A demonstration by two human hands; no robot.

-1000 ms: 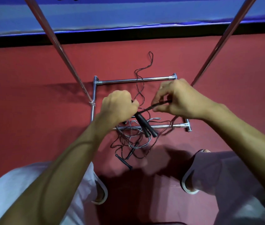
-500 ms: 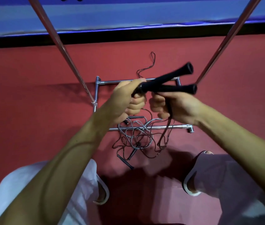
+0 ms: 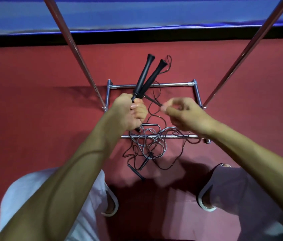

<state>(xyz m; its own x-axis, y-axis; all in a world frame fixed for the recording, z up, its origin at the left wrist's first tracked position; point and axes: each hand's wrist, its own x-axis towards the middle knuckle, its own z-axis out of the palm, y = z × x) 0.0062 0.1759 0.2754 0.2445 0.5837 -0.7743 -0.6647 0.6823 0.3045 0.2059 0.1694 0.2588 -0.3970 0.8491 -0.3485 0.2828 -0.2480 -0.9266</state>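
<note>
Squeezing with my left grip (image 3: 131, 113), I hold the two black handles (image 3: 146, 75) together, up over the floor (image 3: 33, 119). My right grip (image 3: 184, 113) pinches their thin cord (image 3: 153, 101). I think I'm bundling the rope; next, wrap the cord round the handles.

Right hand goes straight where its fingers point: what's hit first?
Likely the left hand, gripping the two black handles; the right hand, pinching the cord, points left at it. Depth unclear.
</note>
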